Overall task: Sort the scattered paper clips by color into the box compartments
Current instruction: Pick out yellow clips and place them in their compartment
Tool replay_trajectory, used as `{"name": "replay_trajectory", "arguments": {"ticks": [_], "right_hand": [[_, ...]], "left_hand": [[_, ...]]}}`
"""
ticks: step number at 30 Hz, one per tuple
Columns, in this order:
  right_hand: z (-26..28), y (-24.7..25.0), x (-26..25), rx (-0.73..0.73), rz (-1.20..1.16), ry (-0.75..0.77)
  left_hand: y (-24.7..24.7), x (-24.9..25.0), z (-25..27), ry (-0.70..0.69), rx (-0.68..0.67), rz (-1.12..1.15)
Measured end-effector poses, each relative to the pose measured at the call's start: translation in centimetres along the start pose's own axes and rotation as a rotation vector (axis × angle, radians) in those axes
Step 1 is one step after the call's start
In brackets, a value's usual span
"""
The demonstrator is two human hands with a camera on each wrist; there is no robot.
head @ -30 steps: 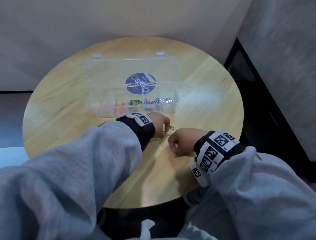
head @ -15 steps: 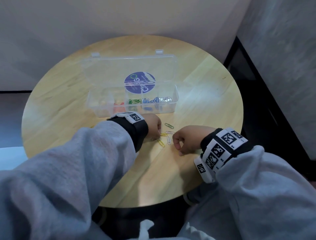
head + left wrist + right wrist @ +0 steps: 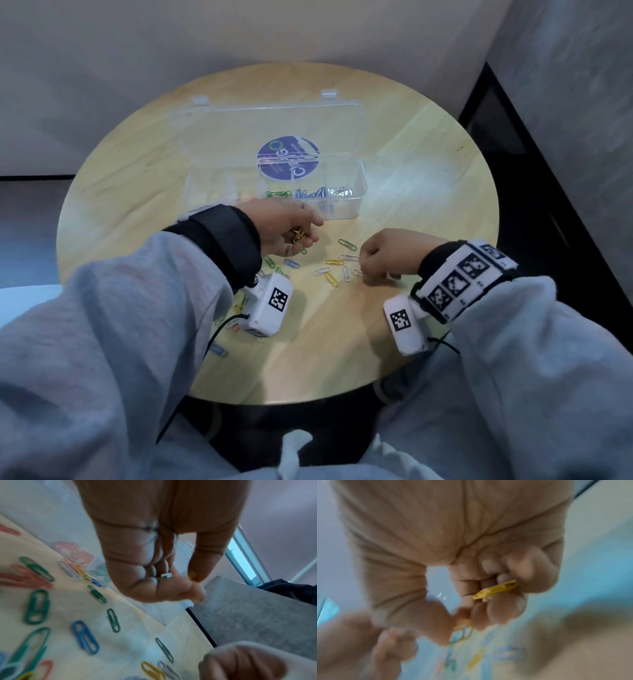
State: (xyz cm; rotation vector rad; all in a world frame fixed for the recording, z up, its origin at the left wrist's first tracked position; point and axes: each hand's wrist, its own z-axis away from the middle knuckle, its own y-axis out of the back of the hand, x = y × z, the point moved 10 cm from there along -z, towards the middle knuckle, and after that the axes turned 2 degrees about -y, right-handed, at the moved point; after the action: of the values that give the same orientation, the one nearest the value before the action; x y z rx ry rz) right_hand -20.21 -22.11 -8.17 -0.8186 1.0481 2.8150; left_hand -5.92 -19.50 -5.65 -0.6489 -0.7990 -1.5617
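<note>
An open clear box (image 3: pixel 362 192) stands mid-table; its compartments hold green clips (image 3: pixel 277 194), blue clips (image 3: pixel 310 194) and silver clips (image 3: pixel 339 191). My left hand (image 3: pixel 291 228) hovers just in front of the box, fingers curled round several yellow clips (image 3: pixel 299 236). My right hand (image 3: pixel 378 260) is fisted low over the table; the right wrist view shows a yellow clip (image 3: pixel 496 588) gripped in its fingers and another yellow clip (image 3: pixel 462 630) pinched at the fingertips. Loose clips lie between the hands: green (image 3: pixel 347 244), yellow (image 3: pixel 334 262), white (image 3: pixel 346 274), blue (image 3: pixel 291 263).
The round wooden table (image 3: pixel 421 164) ends close to my body. More clips in green (image 3: pixel 36 607), blue (image 3: pixel 84 637) and pink (image 3: pixel 25 580) are scattered under my left wrist. A grey wall with a dark gap (image 3: pixel 548 192) runs along the right.
My hands have drawn apart. The left hand rose from the table toward the box, turning palm-up with yellow clips in it. The right hand shifted slightly right, still fisted.
</note>
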Motion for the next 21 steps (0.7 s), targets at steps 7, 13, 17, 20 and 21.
{"name": "replay_trajectory", "arguments": {"ticks": [7, 13, 17, 20, 21], "right_hand": [[-0.5, 1.7, 0.8, -0.005, -0.876, 0.036], [-0.9, 1.7, 1.4, 0.019, -1.005, -0.017], [-1.1, 1.1, 0.8, -0.012, -0.911, -0.059], [-1.5, 1.1, 0.5, 0.019, -0.608, -0.036], [-1.6, 1.0, 0.4, 0.026, -0.495, -0.02]], "left_hand": [[-1.4, -0.9, -0.5, -0.027, -0.018, -0.571], [-5.1, 0.4, -0.4, -0.214, -0.03, -1.205], [-6.0, -0.2, -1.0, -0.228, -0.073, -1.326], [-6.0, -0.5, -1.2, -0.24, -0.063, -1.359], [-5.8, -0.6, -1.3, -0.233, -0.051, -1.369]]}}
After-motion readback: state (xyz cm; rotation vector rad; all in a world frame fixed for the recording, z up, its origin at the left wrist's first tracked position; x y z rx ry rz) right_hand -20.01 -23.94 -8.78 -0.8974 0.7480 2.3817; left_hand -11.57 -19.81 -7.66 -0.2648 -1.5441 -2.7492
